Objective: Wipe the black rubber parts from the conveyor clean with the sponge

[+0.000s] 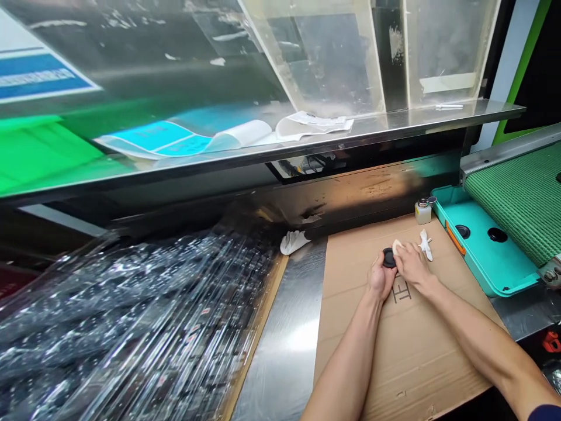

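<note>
Partly hidden — black disc (388,258) in L hand (380,279), white cloth (397,247) in R hand (414,267), together

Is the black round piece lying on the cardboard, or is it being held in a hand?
Held: the left hand grips the black round piece from below, while the right hand presses a white cloth against it.

Matt corrugated cardboard (416,356) — brushed steel (280,356)
</note>
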Motion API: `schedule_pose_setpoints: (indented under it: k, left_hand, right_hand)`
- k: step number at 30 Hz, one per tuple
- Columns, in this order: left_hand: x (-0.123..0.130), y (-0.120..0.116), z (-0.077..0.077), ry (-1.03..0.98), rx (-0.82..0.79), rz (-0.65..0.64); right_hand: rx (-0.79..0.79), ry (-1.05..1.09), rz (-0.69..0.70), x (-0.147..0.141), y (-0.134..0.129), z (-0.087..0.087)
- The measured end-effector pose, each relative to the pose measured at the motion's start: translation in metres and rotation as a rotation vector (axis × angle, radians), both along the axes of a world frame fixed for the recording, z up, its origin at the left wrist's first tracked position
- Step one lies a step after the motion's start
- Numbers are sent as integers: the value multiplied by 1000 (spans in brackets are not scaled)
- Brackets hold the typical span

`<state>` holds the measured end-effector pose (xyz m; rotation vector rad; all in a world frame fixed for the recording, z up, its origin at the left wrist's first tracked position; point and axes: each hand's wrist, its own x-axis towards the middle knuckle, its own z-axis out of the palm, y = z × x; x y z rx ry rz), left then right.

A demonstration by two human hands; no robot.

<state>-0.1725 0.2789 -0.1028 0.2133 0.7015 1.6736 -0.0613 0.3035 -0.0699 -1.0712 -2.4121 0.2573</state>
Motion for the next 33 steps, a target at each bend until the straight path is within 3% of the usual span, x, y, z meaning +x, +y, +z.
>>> schedule_pose_setpoints:
  k: [3,6,10,16,21,26,30,33]
  left_hand:
    - [-4,-1,-1,-13,-8,-38]
    - [-6,-1,-2,-6,10,-21]
    - [-5,-1,-1,10,-21,-49]
    - [-10,-2,4,48,-36,-25]
    - [-24,-1,10,-31,-71,21]
    - [-19,-2,11,-35,-36,-15]
    - [-2,-4,11,-59,38,-165]
    - [3,-5,10,-61,47,-198]
  right_hand:
    - [58,-59,104,-1,-6,2]
    - [56,-100,36,-2,-11,3]
    - [78,-138,50,-1,-4,0]
    - [-54,-145,-141,21,23,-3]
    - [-59,-219,-236,31,21,-1]
    - [-67,59,-150,23,18,-5]
    - [-88,349,4,8,10,-15]
    - [-101,409,65,0,10,-20]
